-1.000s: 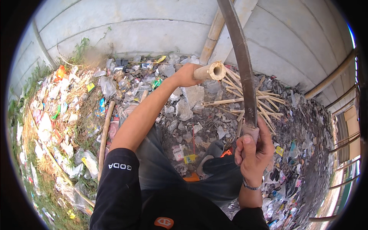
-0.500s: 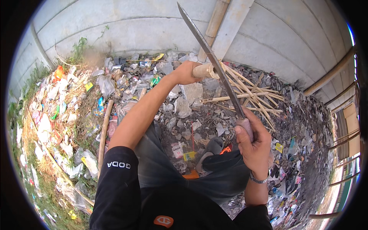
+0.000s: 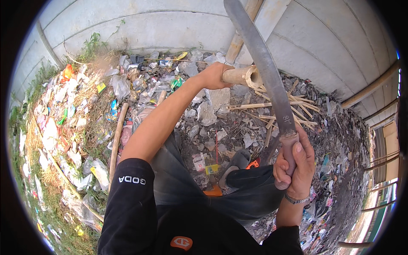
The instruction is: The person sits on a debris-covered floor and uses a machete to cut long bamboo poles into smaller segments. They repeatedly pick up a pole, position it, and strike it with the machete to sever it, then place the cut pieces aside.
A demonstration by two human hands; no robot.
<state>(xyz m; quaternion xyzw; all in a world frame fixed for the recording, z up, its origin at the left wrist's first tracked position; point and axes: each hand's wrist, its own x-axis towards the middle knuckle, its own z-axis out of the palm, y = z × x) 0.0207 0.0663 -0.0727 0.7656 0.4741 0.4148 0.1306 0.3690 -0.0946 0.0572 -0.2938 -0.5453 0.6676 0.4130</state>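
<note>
Left grip (image 3: pixel 216 76): closed around bamboo tube (image 3: pixel 238 77), open end rightward, apparently unsplit. Right grip (image 3: pixel 297 163): wrapped around machete (image 3: pixel 268 68), blade ahead of it; contact with tube unclear. Split bamboo strips (image 3: pixel 250 106): loose pile, ahead of right grip, already separated.

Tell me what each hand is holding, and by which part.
The left hand holds the bamboo near its hollow end; the right hand holds the machete by its handle.
</note>
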